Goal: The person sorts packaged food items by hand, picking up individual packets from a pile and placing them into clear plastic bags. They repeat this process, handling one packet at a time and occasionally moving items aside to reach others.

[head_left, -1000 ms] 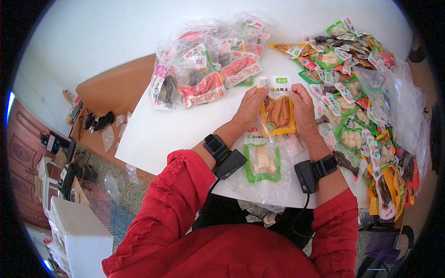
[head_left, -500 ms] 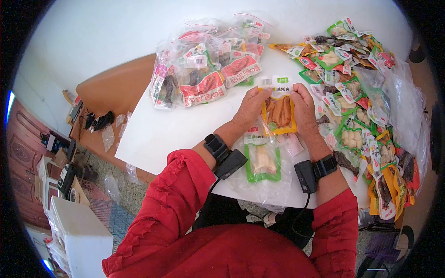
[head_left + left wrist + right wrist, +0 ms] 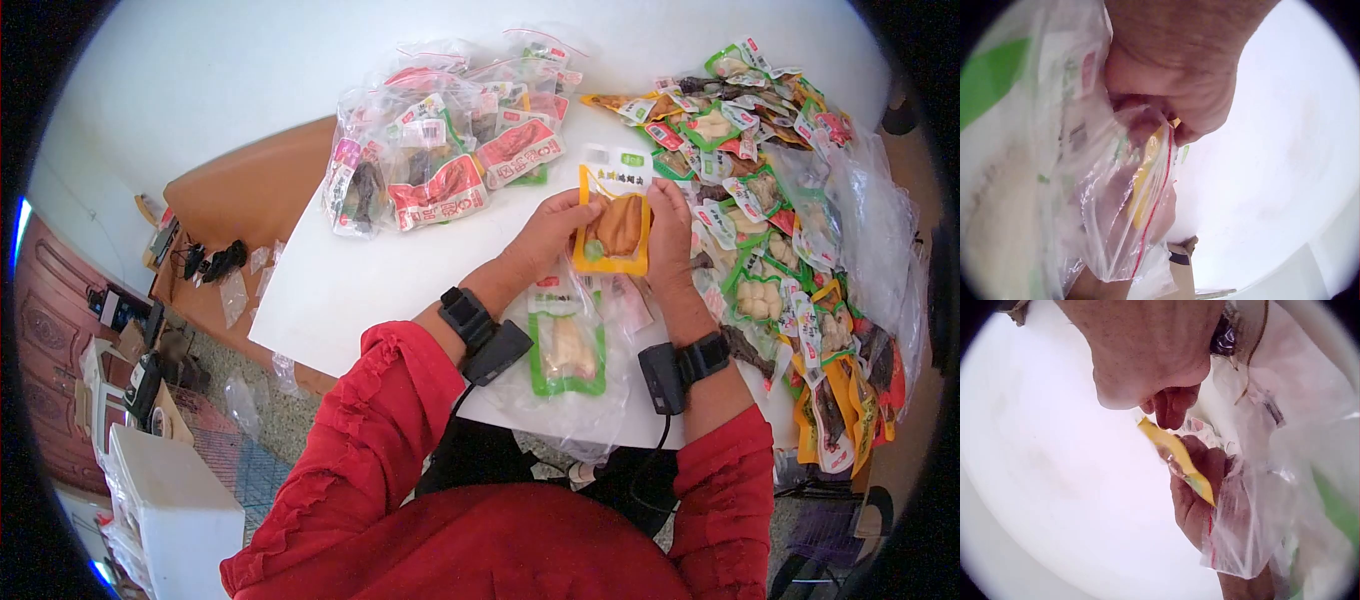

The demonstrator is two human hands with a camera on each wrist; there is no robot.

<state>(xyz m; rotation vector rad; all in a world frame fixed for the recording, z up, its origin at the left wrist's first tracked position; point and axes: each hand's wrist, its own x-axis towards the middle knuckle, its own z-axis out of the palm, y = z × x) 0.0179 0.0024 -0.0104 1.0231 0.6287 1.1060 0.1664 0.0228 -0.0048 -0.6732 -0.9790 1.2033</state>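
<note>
My left hand (image 3: 548, 236) grips a yellow-edged food pouch (image 3: 614, 232) by its left side, thumb over the front. The pouch has a clear window on brown meat pieces and a white printed top. In the right wrist view the pouch (image 3: 1175, 456) shows edge-on, with the left hand (image 3: 1194, 494) holding it. My right hand (image 3: 670, 235) is at the pouch's right edge, its fingers loosely bent and pointing up. Below the hands lies a clear zip bag (image 3: 1119, 219) with a green-edged pouch (image 3: 568, 352) of pale food in it.
Filled clear bags (image 3: 440, 150) of pouches stand at the back left of the white table (image 3: 340, 290). A large heap of loose pouches (image 3: 760, 195) covers the right side, with clear plastic bags (image 3: 880, 230) beside it. A brown bench (image 3: 250, 175) stands left.
The yellow-edged pouch has moved slightly right and up and tipped. My left thumb has shifted from its top onto its left side; the right fingers now lie straighter along its right edge.
</note>
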